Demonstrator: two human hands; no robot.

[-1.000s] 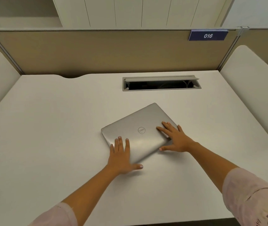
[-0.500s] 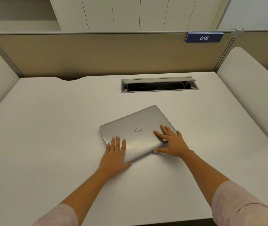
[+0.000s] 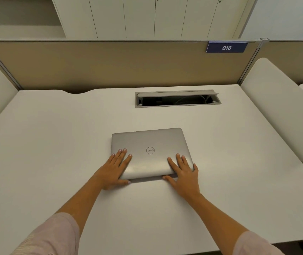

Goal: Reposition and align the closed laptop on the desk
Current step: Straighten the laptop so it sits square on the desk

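A closed silver laptop (image 3: 149,142) with a round logo lies flat near the middle of the white desk (image 3: 55,144), its edges nearly square to the desk's front. My left hand (image 3: 114,170) grips its near left corner, fingers spread on the lid and thumb at the front edge. My right hand (image 3: 183,174) grips the near right corner the same way, thumb against the front edge. Both hands hide the laptop's near corners.
An open cable tray (image 3: 177,99) is set into the desk behind the laptop. A tan partition (image 3: 119,65) with a blue "016" sign (image 3: 226,47) closes the back. White side panels (image 3: 279,107) stand at left and right. Cabinets rise beyond.
The laptop has turned from a skewed angle to nearly square with the desk. Both hands moved with it, and now sit at its near corners.
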